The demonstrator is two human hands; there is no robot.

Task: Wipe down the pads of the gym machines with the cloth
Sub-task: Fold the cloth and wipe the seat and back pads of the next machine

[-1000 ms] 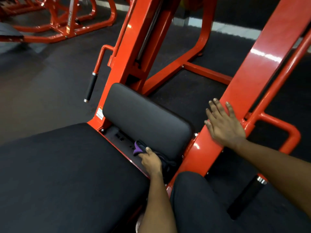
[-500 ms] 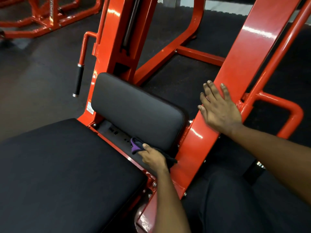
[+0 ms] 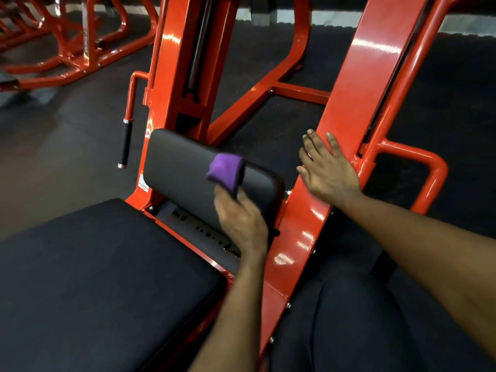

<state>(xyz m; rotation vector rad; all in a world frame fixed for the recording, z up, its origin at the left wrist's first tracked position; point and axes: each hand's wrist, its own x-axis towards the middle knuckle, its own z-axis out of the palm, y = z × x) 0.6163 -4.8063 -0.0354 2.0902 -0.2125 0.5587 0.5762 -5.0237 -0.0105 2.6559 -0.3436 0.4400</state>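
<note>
A small black pad is mounted upright on an orange machine, above a large black seat pad. My left hand grips a purple and black cloth and holds it against the upper right part of the small pad; the hand is blurred. My right hand rests flat, fingers straight, on the sloping orange beam to the right of the pad.
An orange handle with a black grip stands left of the small pad. An orange tube loop juts out right of the beam. More orange frames stand far left on the dark rubber floor. My dark-clothed leg is at bottom right.
My left hand has lifted the cloth from the gap below the small pad up onto the pad's upper right face. My right hand stays on the beam. The view has shifted.
</note>
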